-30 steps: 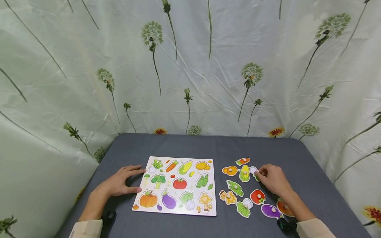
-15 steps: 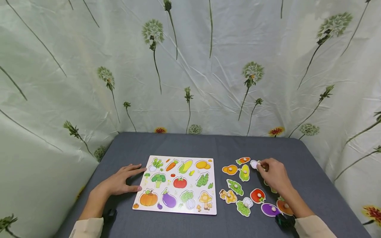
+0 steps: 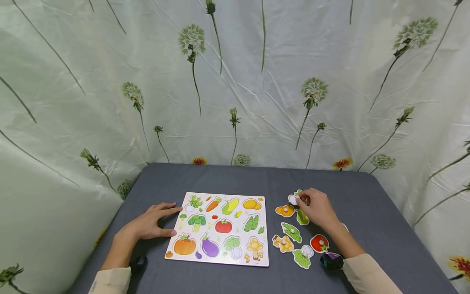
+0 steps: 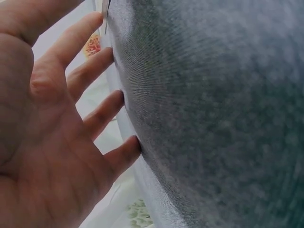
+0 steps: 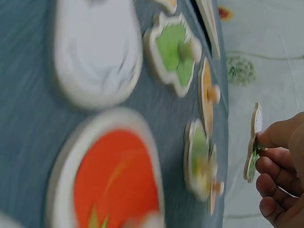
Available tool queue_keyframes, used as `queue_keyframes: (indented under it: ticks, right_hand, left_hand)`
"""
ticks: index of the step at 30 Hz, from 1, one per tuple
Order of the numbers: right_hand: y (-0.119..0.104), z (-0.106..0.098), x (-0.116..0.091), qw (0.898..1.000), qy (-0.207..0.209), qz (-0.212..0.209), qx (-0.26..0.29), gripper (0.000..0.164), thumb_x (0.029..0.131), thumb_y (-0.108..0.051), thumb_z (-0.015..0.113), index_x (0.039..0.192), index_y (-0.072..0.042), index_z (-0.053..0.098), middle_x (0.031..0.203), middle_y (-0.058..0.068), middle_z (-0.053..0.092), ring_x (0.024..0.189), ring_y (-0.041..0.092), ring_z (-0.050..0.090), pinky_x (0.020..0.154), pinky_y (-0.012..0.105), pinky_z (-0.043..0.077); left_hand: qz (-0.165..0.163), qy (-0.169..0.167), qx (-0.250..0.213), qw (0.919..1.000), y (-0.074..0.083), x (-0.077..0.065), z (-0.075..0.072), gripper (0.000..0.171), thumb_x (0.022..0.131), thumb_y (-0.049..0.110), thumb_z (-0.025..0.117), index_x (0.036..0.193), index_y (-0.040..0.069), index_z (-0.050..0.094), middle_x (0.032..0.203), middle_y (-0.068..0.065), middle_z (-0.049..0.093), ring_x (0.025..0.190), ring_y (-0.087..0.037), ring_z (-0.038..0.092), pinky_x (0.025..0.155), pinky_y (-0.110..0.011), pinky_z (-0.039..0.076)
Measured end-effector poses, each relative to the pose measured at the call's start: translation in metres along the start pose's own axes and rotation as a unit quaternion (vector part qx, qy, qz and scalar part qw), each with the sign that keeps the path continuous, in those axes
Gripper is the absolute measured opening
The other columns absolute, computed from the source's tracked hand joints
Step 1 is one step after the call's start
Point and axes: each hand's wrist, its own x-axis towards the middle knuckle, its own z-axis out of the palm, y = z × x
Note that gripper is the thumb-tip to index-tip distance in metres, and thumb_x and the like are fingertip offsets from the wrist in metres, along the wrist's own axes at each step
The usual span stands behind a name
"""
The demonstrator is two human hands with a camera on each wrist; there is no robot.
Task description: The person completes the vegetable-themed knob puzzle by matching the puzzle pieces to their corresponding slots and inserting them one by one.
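My right hand (image 3: 318,208) pinches a knobbed turnip puzzle piece (image 5: 254,142), white with green leaves, and holds it up off the table in the right wrist view. In the head view the turnip piece sits over the back of the loose pieces, partly behind my fingertips. My left hand (image 3: 152,223) lies with spread fingers at the left edge of a white vegetable puzzle board (image 3: 238,233), thumb and forefinger touching it. In the left wrist view the other fingertips meet the grey cloth.
Loose knobbed pieces lie right of the board: an orange-yellow one (image 3: 285,211), corn (image 3: 302,217), a green one (image 3: 291,232), mushroom (image 3: 282,243), cabbage (image 3: 302,257) and tomato (image 3: 320,243). The right forearm covers others. A floral curtain (image 3: 235,81) hangs behind the grey table (image 3: 220,177).
My right hand has lifted the turnip piece and carried it left, over where the carrot piece lay in view. My left hand stays at the board's edge.
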Motion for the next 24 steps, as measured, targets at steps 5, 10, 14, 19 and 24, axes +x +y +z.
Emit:
queue_keyframes:
  ticks: [5,10,14,19,24]
  right_hand:
    - [-0.012,0.011,0.007,1.000,-0.011,-0.009,0.019,0.010,0.090,-0.015,0.078,0.095,-0.005,0.077,0.085,0.005,0.068,0.076,0.017,0.056,0.069,0.034,0.048]
    - [-0.021,0.019,0.012,0.999,-0.009,-0.014,0.034,0.011,0.090,-0.016,0.079,0.095,-0.007,0.078,0.087,0.004,0.069,0.079,0.018,0.060,0.072,0.036,0.050]
    - [-0.033,0.024,0.016,0.998,-0.016,-0.026,0.047,0.010,0.091,-0.017,0.079,0.096,-0.008,0.078,0.087,0.002,0.069,0.079,0.016,0.060,0.073,0.036,0.051]
    - [-0.052,0.033,0.024,0.997,-0.027,-0.044,0.063,0.009,0.092,-0.017,0.078,0.098,-0.010,0.078,0.089,0.000,0.068,0.080,0.015,0.059,0.075,0.036,0.051]
    - [-0.075,0.043,0.032,0.994,-0.045,-0.062,0.079,0.008,0.092,-0.016,0.078,0.098,-0.011,0.078,0.090,0.000,0.069,0.083,0.020,0.061,0.077,0.037,0.051]
  left_hand:
    - [-0.005,-0.002,-0.002,1.0000,0.001,0.003,0.003,0.086,0.080,0.061,0.080,0.153,0.026,0.051,0.160,-0.018,0.042,0.145,-0.051,0.033,0.106,-0.077,0.032]
    - [-0.008,-0.004,-0.004,0.9999,0.001,0.006,0.004,0.087,0.079,0.061,0.081,0.153,0.026,0.052,0.159,-0.017,0.043,0.144,-0.050,0.034,0.106,-0.076,0.033]
    - [-0.003,-0.002,-0.006,1.0000,0.002,0.006,0.001,0.087,0.078,0.059,0.083,0.152,0.024,0.054,0.157,-0.019,0.045,0.141,-0.050,0.036,0.105,-0.076,0.034]
    - [-0.004,0.004,-0.003,1.0000,0.002,0.004,-0.002,0.090,0.076,0.059,0.084,0.152,0.023,0.053,0.154,-0.019,0.047,0.138,-0.049,0.039,0.103,-0.075,0.036]
    - [-0.008,0.006,-0.005,0.9999,0.002,0.005,-0.001,0.095,0.075,0.060,0.084,0.155,0.023,0.049,0.152,-0.017,0.048,0.134,-0.046,0.041,0.102,-0.075,0.038]
